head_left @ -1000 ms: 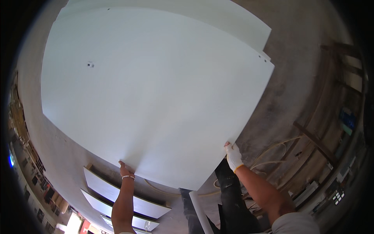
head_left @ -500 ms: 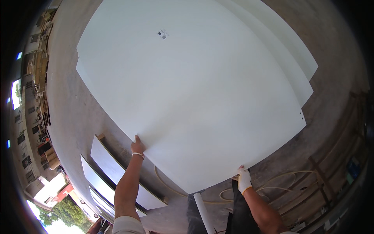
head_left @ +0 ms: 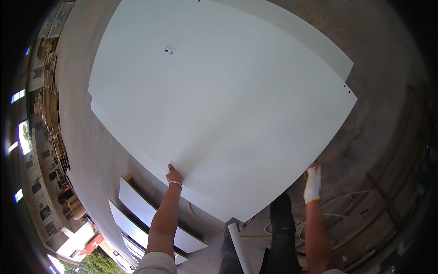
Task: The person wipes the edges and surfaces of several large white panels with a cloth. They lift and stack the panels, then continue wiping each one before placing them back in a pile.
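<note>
A large white panel [head_left: 219,105] with a small printed label [head_left: 169,50] spreads out before me. My left hand [head_left: 173,174], bare with a pale band at the wrist, grips its left edge. The thumb lies on top and the fingers are hidden beneath. On the near right edge is my right hand [head_left: 313,183], in a white glove with an orange cuff, its fingertips closed on the rim and partly out of sight. Small dark holes mark the panel's right corner. Beyond it, part of another white panel [head_left: 315,43] shows.
Several narrow white boards [head_left: 141,203] lie at lower left. A white tube-like piece [head_left: 239,249] stands by my legs. A yellowish hose [head_left: 337,201] loops over the floor at right, near long dark bars [head_left: 383,196]. Stacked boards [head_left: 51,109] line the far left.
The white panel has turned and shifted left, covering more of the panel beyond. My right hand has moved farther away and rightward along the edge. My left hand moved slightly right with its edge.
</note>
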A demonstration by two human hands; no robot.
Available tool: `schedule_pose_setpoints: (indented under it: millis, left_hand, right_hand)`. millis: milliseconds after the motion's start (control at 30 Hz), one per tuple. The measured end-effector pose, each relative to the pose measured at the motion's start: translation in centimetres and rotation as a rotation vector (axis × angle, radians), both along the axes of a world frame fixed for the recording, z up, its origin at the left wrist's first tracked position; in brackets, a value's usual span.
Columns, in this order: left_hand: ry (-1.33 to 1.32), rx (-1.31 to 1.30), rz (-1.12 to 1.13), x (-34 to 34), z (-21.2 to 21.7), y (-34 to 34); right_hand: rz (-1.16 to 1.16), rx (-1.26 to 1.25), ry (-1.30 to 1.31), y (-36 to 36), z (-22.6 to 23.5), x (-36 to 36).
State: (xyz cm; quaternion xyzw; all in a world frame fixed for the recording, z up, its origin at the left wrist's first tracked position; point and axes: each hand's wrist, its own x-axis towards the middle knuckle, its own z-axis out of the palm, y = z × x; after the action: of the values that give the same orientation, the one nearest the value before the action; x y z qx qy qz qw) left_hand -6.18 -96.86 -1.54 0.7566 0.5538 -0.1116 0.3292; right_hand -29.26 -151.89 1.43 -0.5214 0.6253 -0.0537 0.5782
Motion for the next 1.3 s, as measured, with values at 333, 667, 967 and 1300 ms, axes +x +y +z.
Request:
schedule_pose_setpoints:
  millis: [333,667,967,1300]
  left_hand:
    - [-0.016,0.043,0.09,0.1,-0.6,0.9]
    - [-0.019,-0.157,0.059,1.7,1.8,1.0]
    - [0.268,0.017,0.025,3.4,5.1,-3.0]
    - [-0.303,0.637,-1.155,13.4,3.3,-23.8]
  right_hand:
    - [0.16,-0.233,0.185,-8.1,-2.3,9.6]
    - [0.106,-0.113,0.074,-6.2,-3.0,8.5]
    - [-0.016,-0.061,-0.105,-7.2,-2.7,10.3]
    - [0.629,-1.224,0.312,-19.7,-0.3,19.2]
